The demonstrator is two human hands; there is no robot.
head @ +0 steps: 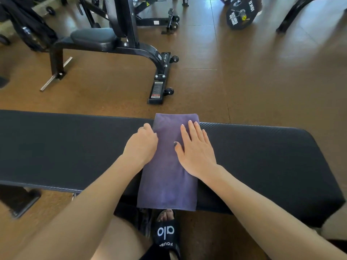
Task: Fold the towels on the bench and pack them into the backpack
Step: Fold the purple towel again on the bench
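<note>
Right hand flat on purple towel, left hand gripping its edge, lengthwise across bench

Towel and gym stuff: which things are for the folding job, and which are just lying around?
For the job: towel, bench, left hand, right hand.

Just lying around: weight plate, other bench, slipper.

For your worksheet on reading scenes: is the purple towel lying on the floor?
No, the purple towel lies across the black bench, with the right hand flat on it.
</note>
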